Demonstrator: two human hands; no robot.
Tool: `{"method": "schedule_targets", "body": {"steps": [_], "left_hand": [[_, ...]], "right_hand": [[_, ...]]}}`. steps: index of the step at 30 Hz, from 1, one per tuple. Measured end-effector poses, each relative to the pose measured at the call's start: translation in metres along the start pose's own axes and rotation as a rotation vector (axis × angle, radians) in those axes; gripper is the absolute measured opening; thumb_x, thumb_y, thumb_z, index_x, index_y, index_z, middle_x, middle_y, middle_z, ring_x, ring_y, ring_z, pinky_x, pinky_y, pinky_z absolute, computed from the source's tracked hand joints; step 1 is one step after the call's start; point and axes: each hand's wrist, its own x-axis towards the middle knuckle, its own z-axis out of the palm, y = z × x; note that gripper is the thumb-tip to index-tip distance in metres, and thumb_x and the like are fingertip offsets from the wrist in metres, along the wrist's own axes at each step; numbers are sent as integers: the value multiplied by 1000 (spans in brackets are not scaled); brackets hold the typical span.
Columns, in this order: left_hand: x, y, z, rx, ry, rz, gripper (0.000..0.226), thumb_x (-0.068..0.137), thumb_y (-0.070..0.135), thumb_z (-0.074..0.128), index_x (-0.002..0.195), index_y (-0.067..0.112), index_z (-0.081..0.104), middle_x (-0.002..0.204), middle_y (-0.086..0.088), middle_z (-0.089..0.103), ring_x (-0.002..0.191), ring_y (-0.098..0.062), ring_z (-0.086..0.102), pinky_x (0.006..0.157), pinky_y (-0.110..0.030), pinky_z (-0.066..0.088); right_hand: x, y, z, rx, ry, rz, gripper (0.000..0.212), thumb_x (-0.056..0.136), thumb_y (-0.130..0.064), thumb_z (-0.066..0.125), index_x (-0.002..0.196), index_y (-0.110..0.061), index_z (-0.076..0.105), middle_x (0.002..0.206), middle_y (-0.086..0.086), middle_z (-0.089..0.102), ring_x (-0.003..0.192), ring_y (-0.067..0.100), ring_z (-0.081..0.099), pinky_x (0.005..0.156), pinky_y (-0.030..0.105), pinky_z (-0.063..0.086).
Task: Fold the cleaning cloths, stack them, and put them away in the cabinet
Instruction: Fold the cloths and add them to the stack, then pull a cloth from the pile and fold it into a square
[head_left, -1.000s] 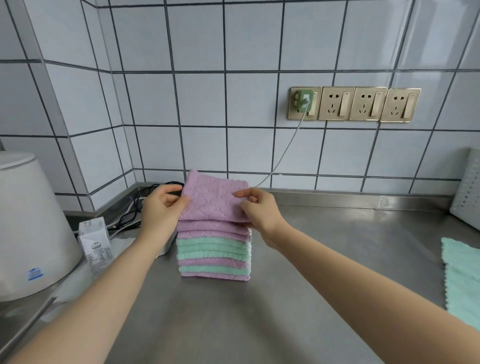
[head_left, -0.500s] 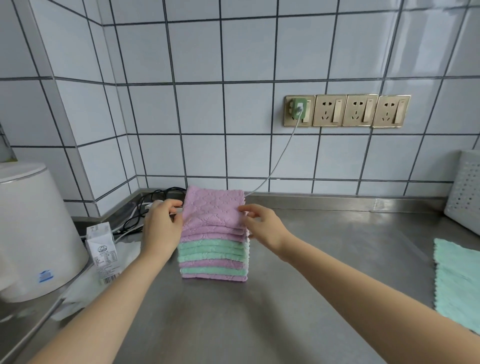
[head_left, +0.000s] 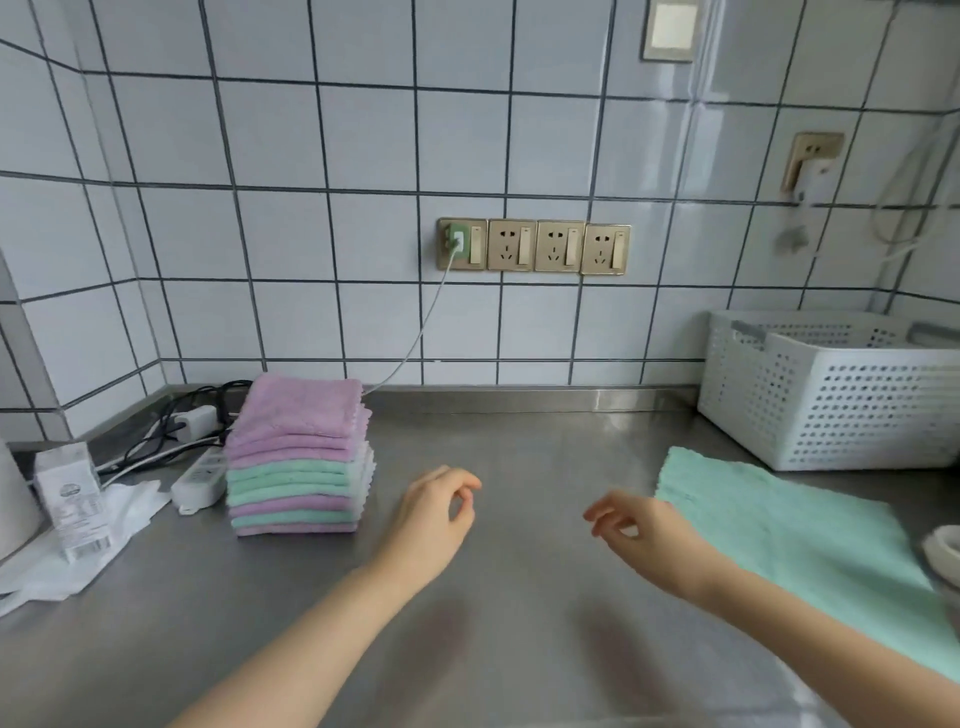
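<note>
Both hands have let go of the stack of folded cloths (head_left: 298, 457) since a moment ago, when they were squaring up the top purple one. Now the left hand (head_left: 434, 512) hangs over the steel counter (head_left: 519, 649) just right of the stack, fingers loosely curled, nothing in it. Right hand (head_left: 636, 530) is further right of the stack, also loosely curled and holding nothing, hovering right next to the unfolded mint cloth (head_left: 789, 540).

That stack sits against the back wall, purple layers on top, mint and purple mixed below, edges pretty even. View has swung right too, so way more shows up to the right of the stack now: the mint cloth lying flat on the counter, and a white perforated basket (head_left: 831, 405) behind it against the tiles.

Left of the stack there's a white power strip (head_left: 200, 480) with tangled cables, a small carton (head_left: 70, 499) and some crumpled white plastic. Wall sockets (head_left: 535, 247) are up above and right of the stack, one with a green charger plugged in.
</note>
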Motion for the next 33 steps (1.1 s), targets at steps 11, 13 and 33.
{"method": "schedule_targets", "body": {"steps": [11, 13, 33], "left_hand": [[-21, 136, 115, 146, -637, 287, 43, 97, 24, 43, 139, 14, 44, 147, 0, 41, 138, -14, 29, 114, -27, 22], [-22, 147, 125, 159, -685, 295, 48, 98, 26, 43, 144, 14, 37, 155, 1, 29, 144, -13, 19, 117, -27, 14], [7, 99, 68, -147, -349, 59, 36, 76, -3, 60, 86, 28, 75, 81, 26, 71, 81, 7, 65, 73, -19, 47]], "right_hand": [[-103, 143, -51, -534, 39, 212, 27, 93, -31, 51, 117, -22, 58, 118, -5, 52, 115, 17, 49, 82, 31, 48], [-110, 157, -51, -637, 35, 243, 15, 84, -26, 63, 98, -20, 64, 103, -2, 56, 101, 22, 57, 66, 35, 52], [-108, 74, -92, -486, 182, -98, 18, 92, -38, 49, 101, -23, 48, 94, -8, 55, 81, 25, 59, 64, 35, 45]]}}
